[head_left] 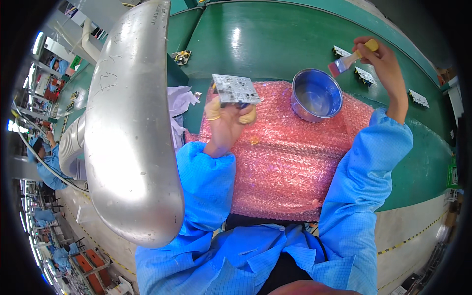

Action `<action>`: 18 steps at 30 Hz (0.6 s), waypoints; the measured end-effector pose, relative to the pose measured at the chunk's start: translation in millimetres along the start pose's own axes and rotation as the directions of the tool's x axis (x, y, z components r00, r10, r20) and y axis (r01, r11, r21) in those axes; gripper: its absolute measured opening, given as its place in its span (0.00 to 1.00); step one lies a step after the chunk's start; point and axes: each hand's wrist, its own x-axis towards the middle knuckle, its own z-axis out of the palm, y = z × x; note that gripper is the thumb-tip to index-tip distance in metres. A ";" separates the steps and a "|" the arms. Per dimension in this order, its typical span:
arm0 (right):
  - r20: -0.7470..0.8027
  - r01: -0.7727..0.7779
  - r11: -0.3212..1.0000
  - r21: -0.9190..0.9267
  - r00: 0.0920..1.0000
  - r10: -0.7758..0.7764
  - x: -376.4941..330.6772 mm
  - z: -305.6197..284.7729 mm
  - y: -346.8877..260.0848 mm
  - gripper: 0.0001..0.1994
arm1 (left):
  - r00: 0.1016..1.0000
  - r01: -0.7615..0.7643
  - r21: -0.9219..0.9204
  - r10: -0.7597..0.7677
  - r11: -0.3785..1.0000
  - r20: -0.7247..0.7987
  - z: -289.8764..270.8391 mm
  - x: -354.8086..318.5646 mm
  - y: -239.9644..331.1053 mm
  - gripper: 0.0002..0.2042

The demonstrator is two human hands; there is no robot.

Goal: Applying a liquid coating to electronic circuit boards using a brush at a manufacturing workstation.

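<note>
My left hand (227, 119), with yellow finger cots on some fingertips, holds up a circuit board (236, 89) from below, its pale soldered face turned upward. Up at the right, my right hand (381, 61) grips a flat paint brush (348, 62) by its yellow handle. The brush's reddish bristles point left and down, above and to the right of a round metal bowl (317, 95). That bowl looks blue inside and seems to hold some clear liquid. It stands on pink bubble wrap (285, 182) spread over the green bench.
Several circuit boards (419, 98) lie along the bench's right side; another board (182, 57) sits at the far left. A large metal extraction hood (130, 128) blocks the left. Crumpled white cloth (179, 105) lies beside it. A loose yellow finger cot (254, 140) rests on the wrap.
</note>
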 end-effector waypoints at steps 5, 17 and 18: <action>-0.175 0.192 0.933 0.303 0.974 -0.144 5.1 40.6 -32.4 0.12 | 0.998 -0.054 0.135 0.051 0.989 0.024 -0.1 -1.0 -1.9 0.34; -0.045 0.101 0.855 0.509 0.995 -0.090 6.5 85.2 -49.9 0.14 | 0.938 0.277 0.261 -0.201 0.925 -0.282 -10.8 6.5 13.3 0.34; -0.060 0.117 0.850 0.513 0.993 -0.100 6.6 83.3 -49.1 0.14 | 0.947 0.263 0.482 -0.128 0.836 -0.295 -7.2 5.7 17.4 0.33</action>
